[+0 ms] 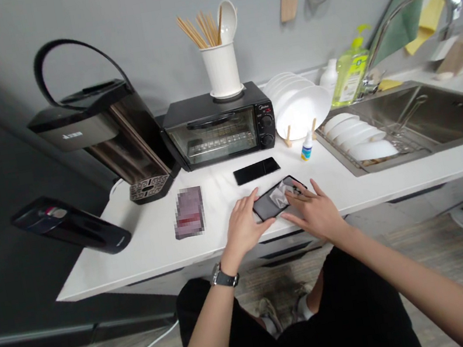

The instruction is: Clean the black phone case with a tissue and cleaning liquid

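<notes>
A smartphone (266,207) with a grey face and dark edge lies at a slant near the counter's front edge. My left hand (244,222), with a watch on its wrist, clasps the phone's left end between thumb and fingers. A crumpled whitish wipe (279,195) rests on the phone's face. Under the fingertips of my right hand (315,212) the wipe is pressed against the phone; the thumb and outer fingers are spread. Just behind lies a second, black phone (256,170). A small bottle (307,146) with a blue-yellow label stands behind my right hand.
A pixelated flat item (189,212) lies on the white counter (156,251) to the left. Around stand a water dispenser (119,139), a dark thermos (72,227), a toaster oven (218,131), racked plates (303,111) and a sink (447,113) with bowls (358,137).
</notes>
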`<state>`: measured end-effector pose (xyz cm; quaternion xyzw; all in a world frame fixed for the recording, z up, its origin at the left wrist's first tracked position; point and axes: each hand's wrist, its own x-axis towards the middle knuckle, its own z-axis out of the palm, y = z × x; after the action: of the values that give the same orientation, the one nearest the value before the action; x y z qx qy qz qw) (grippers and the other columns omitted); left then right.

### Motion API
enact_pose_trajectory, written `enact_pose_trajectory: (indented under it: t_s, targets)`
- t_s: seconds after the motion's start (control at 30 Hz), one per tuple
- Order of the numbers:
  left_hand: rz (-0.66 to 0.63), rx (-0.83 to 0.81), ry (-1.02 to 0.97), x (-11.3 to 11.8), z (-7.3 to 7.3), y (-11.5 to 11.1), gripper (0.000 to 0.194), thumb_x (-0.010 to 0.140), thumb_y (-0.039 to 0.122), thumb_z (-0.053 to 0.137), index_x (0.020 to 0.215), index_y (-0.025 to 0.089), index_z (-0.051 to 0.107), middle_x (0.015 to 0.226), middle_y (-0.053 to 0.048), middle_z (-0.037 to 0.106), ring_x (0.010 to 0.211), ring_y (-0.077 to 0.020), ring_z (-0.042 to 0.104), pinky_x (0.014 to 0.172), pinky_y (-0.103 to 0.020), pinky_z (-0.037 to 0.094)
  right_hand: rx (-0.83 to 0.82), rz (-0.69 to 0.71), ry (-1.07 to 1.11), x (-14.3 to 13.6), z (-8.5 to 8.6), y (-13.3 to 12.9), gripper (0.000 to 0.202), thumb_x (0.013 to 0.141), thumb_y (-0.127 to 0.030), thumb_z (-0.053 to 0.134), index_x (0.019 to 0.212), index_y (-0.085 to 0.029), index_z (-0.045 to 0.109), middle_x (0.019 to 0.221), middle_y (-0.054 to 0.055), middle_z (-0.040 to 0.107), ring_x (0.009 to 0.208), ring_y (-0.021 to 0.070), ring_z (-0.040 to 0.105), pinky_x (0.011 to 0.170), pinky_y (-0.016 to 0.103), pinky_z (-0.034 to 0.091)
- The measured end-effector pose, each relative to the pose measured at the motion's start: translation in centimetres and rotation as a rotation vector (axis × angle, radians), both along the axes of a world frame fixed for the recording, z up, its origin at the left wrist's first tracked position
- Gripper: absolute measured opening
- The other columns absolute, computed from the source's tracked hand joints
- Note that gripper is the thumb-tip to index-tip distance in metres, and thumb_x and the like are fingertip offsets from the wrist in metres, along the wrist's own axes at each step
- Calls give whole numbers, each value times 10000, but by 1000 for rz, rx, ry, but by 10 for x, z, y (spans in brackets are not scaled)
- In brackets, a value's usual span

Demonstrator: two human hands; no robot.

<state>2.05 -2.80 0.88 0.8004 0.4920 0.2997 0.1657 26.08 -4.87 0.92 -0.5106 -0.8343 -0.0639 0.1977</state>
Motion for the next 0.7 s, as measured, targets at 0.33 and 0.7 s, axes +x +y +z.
enact_pose_trajectory:
  t_s: [0.33,0.7]
  targets:
    - [-14,-31,-36,-1,1,3,936,813,370,867,1600,297,365,1395,-70,648,1295,-297,574,1139,-468,452,74,-140,55,-3,-8,23,662,1048,-628,449,1348,-79,665,1414,212,678,1477,398,488,1241,658,268]
    - [-37,-7,-13,-7,-3,9,768,847,194,716,1563,214,438,1369,-111,647,1199,-299,592,1081,-452,475,-23,38,234,-92,-7,7,702,1017,-648,498,1330,-47,682,1346,251,707,1431,377,547,1253,594,308]
